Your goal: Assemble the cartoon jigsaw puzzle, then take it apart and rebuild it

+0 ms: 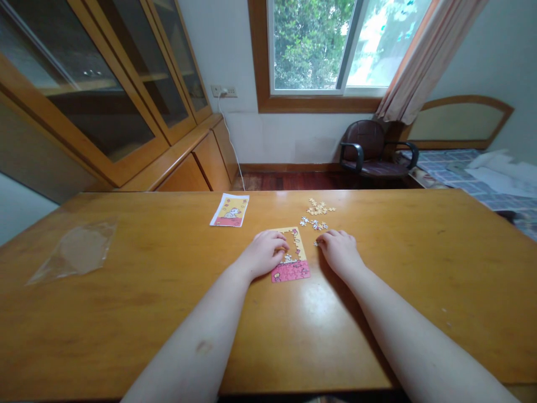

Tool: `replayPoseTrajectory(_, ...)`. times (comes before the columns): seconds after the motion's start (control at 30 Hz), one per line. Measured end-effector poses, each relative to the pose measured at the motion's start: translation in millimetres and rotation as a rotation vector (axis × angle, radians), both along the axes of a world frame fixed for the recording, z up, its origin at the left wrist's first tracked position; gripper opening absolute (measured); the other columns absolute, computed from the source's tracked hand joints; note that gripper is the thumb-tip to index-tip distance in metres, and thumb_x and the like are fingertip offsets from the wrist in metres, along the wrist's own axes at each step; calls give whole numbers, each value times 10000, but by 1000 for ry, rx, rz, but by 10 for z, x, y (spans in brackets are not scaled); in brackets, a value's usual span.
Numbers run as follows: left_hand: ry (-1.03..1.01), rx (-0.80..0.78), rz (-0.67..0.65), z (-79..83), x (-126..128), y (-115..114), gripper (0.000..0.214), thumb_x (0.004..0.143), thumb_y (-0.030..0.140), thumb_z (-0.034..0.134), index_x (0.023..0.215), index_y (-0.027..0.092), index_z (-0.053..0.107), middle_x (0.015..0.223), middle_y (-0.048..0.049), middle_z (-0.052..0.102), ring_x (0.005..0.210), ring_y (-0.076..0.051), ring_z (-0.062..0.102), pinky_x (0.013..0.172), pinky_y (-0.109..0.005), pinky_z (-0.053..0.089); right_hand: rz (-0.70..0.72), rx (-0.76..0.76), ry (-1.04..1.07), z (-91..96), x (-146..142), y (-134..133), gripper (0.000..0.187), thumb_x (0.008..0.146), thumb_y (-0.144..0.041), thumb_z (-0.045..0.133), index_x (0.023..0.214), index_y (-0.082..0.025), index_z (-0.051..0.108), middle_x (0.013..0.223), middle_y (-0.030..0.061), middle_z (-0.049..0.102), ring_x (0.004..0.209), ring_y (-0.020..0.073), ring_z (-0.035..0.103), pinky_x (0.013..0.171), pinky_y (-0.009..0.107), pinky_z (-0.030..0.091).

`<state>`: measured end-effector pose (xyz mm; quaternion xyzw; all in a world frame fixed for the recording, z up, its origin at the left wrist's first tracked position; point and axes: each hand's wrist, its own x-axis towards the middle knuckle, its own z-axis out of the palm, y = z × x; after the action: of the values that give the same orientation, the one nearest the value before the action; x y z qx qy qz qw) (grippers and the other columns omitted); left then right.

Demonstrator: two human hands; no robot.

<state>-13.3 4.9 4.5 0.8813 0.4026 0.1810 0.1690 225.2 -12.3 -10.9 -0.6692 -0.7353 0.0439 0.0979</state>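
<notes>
A partly assembled jigsaw puzzle lies flat on the table, pink along the bottom, with a yellow border around a gap in its middle. Over its left side rests my left hand, fingers loosely bent and slightly apart, with no piece visible in them. To the right of the puzzle, my right hand has its fingertips closed at a small puzzle piece, partly covered by the fingers. Just beyond lie loose white pieces, and behind those a pile of yellow pieces.
A picture card with a white animal on yellow and pink lies beyond my left hand. A clear plastic bag is at the left of the wooden table. Past the far edge stand a chair and a glass-doored cabinet.
</notes>
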Motion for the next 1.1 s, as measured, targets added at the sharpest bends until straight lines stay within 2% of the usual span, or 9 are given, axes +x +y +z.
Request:
replayPoseTrajectory(0.2,-4,4,1,-6,-2,-1,213,809,176,509,858,239,707,1051,-25,659,1035,-195,573,969,-360,432,-33,-109,-12,7,-30,-1,139,862,-300,576,861,-187,658,959,109,653,922,250,555,744,345,359)
replayPoseTrajectory(0.53,-20,10,-15,-49,-13,13,187,818,188,527,860,232,704,1025,-28,654,1021,-193,570,950,-345,437,38,-136,109,5,-71,-27,37,844,-220,592,829,-195,615,908,41,682,889,210,566,755,318,330)
replayPoseTrajectory(0.63,-12,7,-16,-57,-15,14,186,823,193,526,865,234,702,1024,-27,653,1020,-195,568,951,-348,434,99,-102,184,-12,-57,-18,54,847,-203,579,829,-209,630,889,29,693,874,196,571,770,317,332)
replayPoseTrajectory(0.77,-8,6,-16,-58,-11,14,179,830,206,527,866,236,699,1015,-22,654,1019,-192,565,950,-348,431,261,-16,262,5,-78,-46,71,849,-205,588,856,-217,657,884,35,694,878,192,561,813,327,343)
replayPoseTrajectory(0.9,-11,7,-20,-63,-5,10,162,828,219,544,870,238,699,1010,-26,653,1014,-193,562,945,-349,431,443,-65,319,57,-181,-128,57,843,-247,623,850,-219,673,832,27,702,835,184,560,813,335,355)
replayPoseTrajectory(1.1,13,-16,-58,-43,-6,-6,143,802,304,611,894,233,693,1017,-35,646,1003,-199,556,944,-349,422,454,-16,314,32,-235,-178,103,848,-300,631,876,-211,676,831,37,689,833,180,549,803,335,346)
